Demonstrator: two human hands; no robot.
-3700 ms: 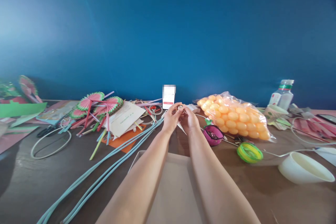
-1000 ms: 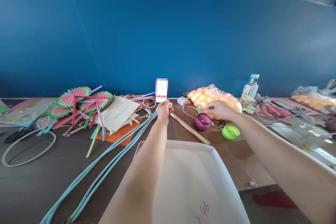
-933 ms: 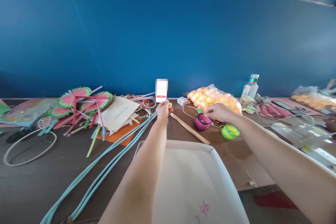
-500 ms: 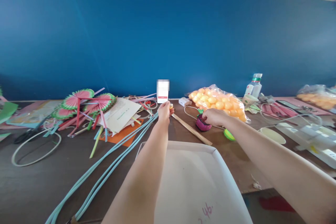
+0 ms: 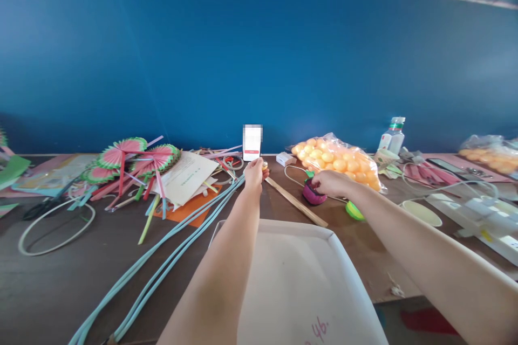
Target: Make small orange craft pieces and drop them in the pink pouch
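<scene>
My left hand (image 5: 254, 174) is held out over the brown table, closed around a small yellowish object (image 5: 264, 166) that peeks out at the fingertips. My right hand (image 5: 328, 182) reaches to the right and rests on a small magenta container (image 5: 312, 195), fingers curled over its top. A thin wooden stick (image 5: 295, 202) lies on the table between the two hands. Just behind my right hand sits a clear bag of orange balls (image 5: 339, 160). A green-yellow ring (image 5: 353, 211) shows partly under my right wrist.
A white tray (image 5: 301, 280) lies under my forearms. Light blue tubes (image 5: 170, 250), paper fans (image 5: 140, 159), papers and a wire hoop (image 5: 54, 226) crowd the left. A white box (image 5: 251, 143), bottle (image 5: 392, 137), bowl (image 5: 423, 212) and power strip (image 5: 483, 210) stand toward the right.
My right hand left my left hand, swung right and came down onto the magenta container. My left hand stayed put, holding the small object. The view shifted slightly.
</scene>
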